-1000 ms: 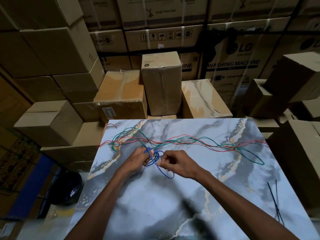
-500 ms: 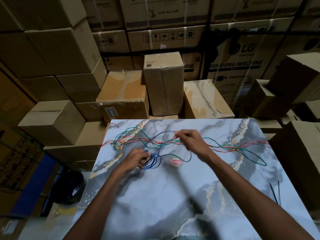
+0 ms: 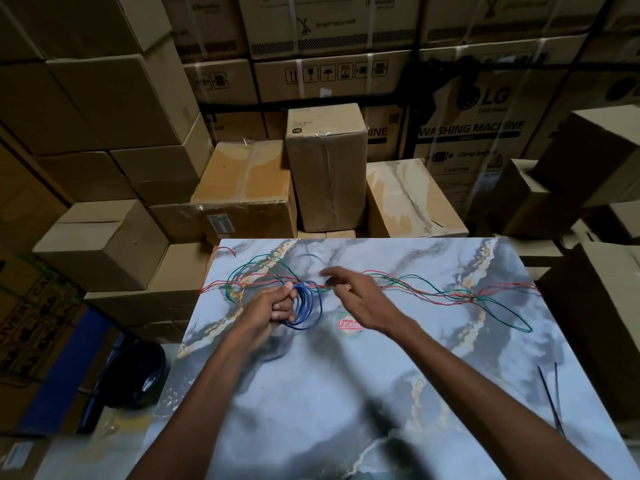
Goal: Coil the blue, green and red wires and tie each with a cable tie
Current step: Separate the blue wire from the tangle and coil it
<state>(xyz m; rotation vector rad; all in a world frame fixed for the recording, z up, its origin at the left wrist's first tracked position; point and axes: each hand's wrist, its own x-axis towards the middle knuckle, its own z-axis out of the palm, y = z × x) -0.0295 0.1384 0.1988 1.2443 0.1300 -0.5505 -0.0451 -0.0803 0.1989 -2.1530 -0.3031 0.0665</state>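
My left hand grips a small coil of blue wire above the marble-patterned table. A loose blue tail arcs up behind the coil to my right hand, whose blurred fingertips pinch it just right of the coil. The red wire and green wire lie uncoiled and tangled together across the far part of the table, passing behind both hands. Two black cable ties lie near the table's right edge.
A round red sticker sits on the table under my right wrist. Stacked cardboard boxes wall in the table's far side and both flanks. A shiny black rounded object sits low to the left of the table.
My right hand carried the blue wire out to the far side, then swung back toward the coil. The coil in my left hand has gained turns.
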